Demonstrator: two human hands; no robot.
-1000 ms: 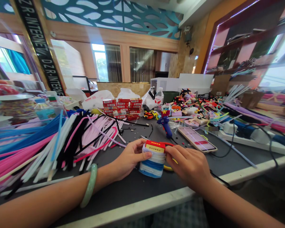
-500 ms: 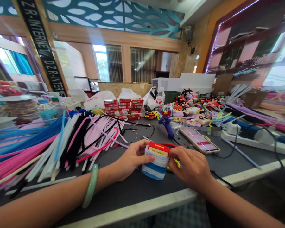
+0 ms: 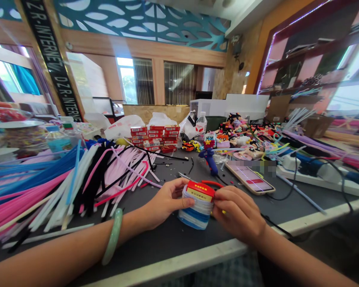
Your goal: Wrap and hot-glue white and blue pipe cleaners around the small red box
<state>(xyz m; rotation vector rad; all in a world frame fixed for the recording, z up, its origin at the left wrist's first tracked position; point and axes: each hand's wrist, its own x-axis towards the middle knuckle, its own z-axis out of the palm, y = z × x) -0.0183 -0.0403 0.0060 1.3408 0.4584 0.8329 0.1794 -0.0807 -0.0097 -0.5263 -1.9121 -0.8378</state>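
Note:
A small red and cream box (image 3: 201, 189) has blue and white pipe cleaners (image 3: 194, 211) wound around its sides, with its printed top left bare. My left hand (image 3: 167, 203) grips it from the left, thumb on the near face and fingers behind. At the upper right edge of the box, my right hand (image 3: 239, 211) is closed in a pinch; its own fingers hide what lies between the tips. Pliers with red and yellow handles (image 3: 211, 183) lie behind the box, mostly covered by it and my right hand.
Bundles of colored pipe cleaners (image 3: 56, 183) spread over the left of the table. Stacked red boxes (image 3: 155, 137) stand at the back. A blue glue gun (image 3: 208, 161), a phone (image 3: 249, 177), a pile of small dolls (image 3: 236, 135) and a power strip (image 3: 311, 179) are beyond my right hand.
The box has tipped slightly, so more of its red top shows. Both hands keep nearly the same places on it. The view has shifted a little.

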